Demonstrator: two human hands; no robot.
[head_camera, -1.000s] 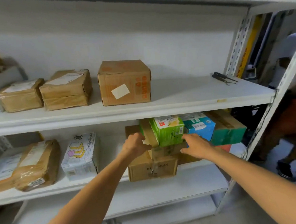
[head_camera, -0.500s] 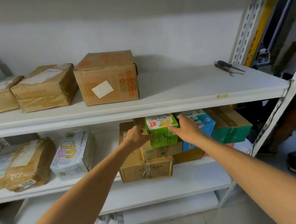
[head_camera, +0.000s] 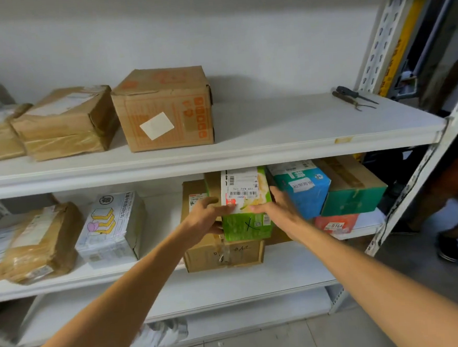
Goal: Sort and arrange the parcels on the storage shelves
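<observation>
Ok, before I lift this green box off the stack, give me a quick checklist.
1. Grip: left hand and right hand both hold the green box: ok.
2. Headroom under the upper shelf: the box top sits close beneath its edge: cannot tell.
3. Blue box leaning on it: cannot tell, the right hand hides the gap.
4. Brown carton underneath sits flat: ok.
5. Bare space on the upper shelf right of the orange-printed carton: ok.
</observation>
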